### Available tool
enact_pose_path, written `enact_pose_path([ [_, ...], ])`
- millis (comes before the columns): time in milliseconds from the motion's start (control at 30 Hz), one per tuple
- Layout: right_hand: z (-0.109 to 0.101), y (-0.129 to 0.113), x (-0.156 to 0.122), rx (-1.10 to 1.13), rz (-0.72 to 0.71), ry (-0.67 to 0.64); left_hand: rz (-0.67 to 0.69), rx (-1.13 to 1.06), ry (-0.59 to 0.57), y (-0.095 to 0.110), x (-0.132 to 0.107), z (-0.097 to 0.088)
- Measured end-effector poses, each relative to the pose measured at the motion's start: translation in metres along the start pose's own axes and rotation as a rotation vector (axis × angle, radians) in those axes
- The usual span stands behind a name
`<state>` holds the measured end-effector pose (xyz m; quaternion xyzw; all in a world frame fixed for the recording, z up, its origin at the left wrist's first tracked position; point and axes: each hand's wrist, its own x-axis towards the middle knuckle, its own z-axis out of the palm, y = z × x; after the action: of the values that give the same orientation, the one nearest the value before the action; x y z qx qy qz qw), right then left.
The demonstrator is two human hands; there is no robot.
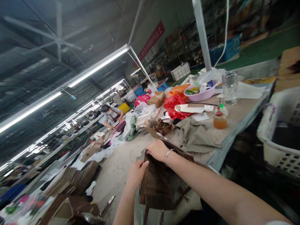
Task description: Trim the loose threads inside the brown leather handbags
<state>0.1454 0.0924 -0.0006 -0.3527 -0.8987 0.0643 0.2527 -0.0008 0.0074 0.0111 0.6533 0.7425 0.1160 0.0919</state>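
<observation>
Gripping the brown bag (pixel 158 184) by its rim, fingers of our left hand (pixel 136 171) and right hand (pixel 157 150) clamped, we hold it at the worktable (pixel 112 170); its body looks assembled, what remains we cannot tell.

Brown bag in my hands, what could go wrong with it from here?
The bracelet above the right hand sits close to the brown bag and might snag or scratch it. The bottle of amber liquid stands near the grey-green cloth on the same table; if the cloth were dragged, the bottle might tip, and a spill could stain the cloth or perhaps the bag.
</observation>
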Motion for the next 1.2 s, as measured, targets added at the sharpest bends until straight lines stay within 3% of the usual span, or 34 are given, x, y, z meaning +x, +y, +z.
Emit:
enact_pose_path([
  [133,0.001,-0.001,0.002,0.007,0.015,-0.013,-0.005,0.019,0.056,0.007,0.006,-0.005],
  [300,0.0,-0.001,0.002,0.003,0.012,-0.016,-0.037,0.204,0.075,0.016,0.016,0.001],
  [567,-0.015,-0.001,-0.008,0.004,0.016,-0.071,-0.102,0.295,0.079,0.019,0.018,0.004],
  [700,-0.025,0.001,-0.018,-0.018,0.055,-0.031,-0.123,0.285,0.078,0.019,0.018,0.002],
  [867,-0.03,0.003,-0.027,-0.045,0.136,-0.052,-0.044,0.128,0.096,0.014,0.022,0.003],
  [1033,-0.033,-0.002,-0.044,0.022,0.098,0.097,-0.021,0.126,0.11,0.013,0.032,0.0],
  [1200,-0.043,0.001,-0.079,0.084,0.107,0.199,-0.073,0.151,0.107,0.017,0.039,0.001],
])
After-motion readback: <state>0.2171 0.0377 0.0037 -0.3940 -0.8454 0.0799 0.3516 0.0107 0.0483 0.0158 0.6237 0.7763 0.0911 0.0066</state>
